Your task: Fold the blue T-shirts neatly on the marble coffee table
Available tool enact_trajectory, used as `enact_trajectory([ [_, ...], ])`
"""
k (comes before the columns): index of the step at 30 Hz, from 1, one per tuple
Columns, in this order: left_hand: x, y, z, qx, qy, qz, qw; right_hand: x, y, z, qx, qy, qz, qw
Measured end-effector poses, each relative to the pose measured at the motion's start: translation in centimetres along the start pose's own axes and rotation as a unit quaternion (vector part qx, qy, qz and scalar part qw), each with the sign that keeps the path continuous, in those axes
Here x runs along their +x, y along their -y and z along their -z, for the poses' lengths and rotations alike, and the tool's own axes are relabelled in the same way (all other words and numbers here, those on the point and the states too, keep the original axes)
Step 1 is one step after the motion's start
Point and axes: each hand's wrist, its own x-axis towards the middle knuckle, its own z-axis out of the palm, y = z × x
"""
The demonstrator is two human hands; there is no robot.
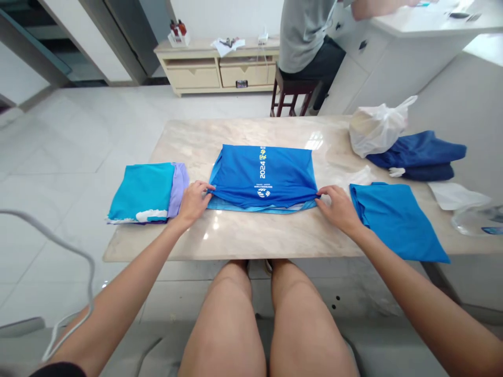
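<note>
A blue printed cloth (pixel 239 170), with "2024" and a white logo on it, lies folded on the marble table (pixel 188 241). My left hand (pixel 194 201) pinches its near left corner between thumb and fingers. At the near right corner, my right hand (pixel 336 207) pinches the same cloth. The near edge is bunched into creases between my hands, with a lighter blue layer showing below. Left of my left hand sits a folded teal cloth (pixel 143 188) over a purple one (pixel 178 188). Another blue cloth (pixel 396 214) lies right of my right hand, beside my forearm.
A white plastic bag (pixel 377 128) and dark blue fabric (pixel 424 152) are at the back right. Clear plastic (pixel 477 220) lies at the right end. A person (pixel 308 36) sits on a stool beyond the table. A white cable (pixel 58 241) hangs at the left.
</note>
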Motion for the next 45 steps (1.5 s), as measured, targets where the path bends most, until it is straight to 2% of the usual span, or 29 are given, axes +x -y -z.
enact_trajectory([
  [3,-2.0,-2.2,1.4,0.040,0.033,-0.002,0.999,-1.1,2.0,1.0,-0.048,0.071,0.067,0.994],
  [5,-4.0,-4.8,3.0,0.027,0.034,0.005,0.999,-2.2,3.9,2.3,-0.076,0.123,0.085,0.986],
  [8,-8.0,-10.4,6.3,-0.091,0.031,0.018,0.995,-4.5,8.4,5.4,-0.049,0.140,0.019,0.989],
  [11,-13.3,-16.7,9.4,-0.211,0.055,0.021,0.976,-8.2,15.0,8.7,0.118,0.089,-0.082,0.986],
  [13,-17.6,-20.3,10.4,-0.223,0.060,0.010,0.973,-11.7,20.0,9.8,0.244,0.062,-0.123,0.960],
  [15,-21.7,-22.8,10.3,-0.173,0.006,-0.012,0.985,-15.8,24.6,9.8,0.293,0.013,-0.149,0.944],
  [18,-27.0,-24.9,9.0,-0.061,-0.108,-0.034,0.992,-21.9,29.6,8.4,0.237,-0.112,-0.186,0.947],
  [20,-29.6,-25.5,8.3,-0.002,-0.136,-0.061,0.989,-25.5,31.5,7.2,0.190,-0.149,-0.200,0.950],
  [22,-31.7,-25.6,7.9,0.039,-0.145,-0.085,0.985,-28.3,32.5,6.4,0.161,-0.158,-0.213,0.951],
  [26,-34.8,-25.1,8.0,0.068,-0.141,-0.107,0.982,-31.3,32.5,6.9,0.171,-0.119,-0.272,0.940],
  [29,-36.7,-24.4,8.5,0.055,-0.107,-0.106,0.987,-31.6,32.0,8.5,0.205,-0.064,-0.343,0.914],
  [32,-38.0,-23.7,8.9,0.039,-0.090,-0.092,0.991,-31.3,31.7,9.7,0.214,-0.033,-0.378,0.900],
  [36,-38.6,-23.2,8.7,0.027,-0.098,-0.081,0.992,-31.3,31.7,10.1,0.220,-0.037,-0.382,0.897],
  [41,-38.3,-23.1,8.5,0.009,-0.108,-0.062,0.992,-31.8,31.2,9.6,0.214,-0.068,-0.375,0.900],
  [45,-38.2,-22.8,8.6,0.001,-0.113,-0.060,0.992,-31.7,30.7,9.4,0.215,-0.066,-0.369,0.902],
])
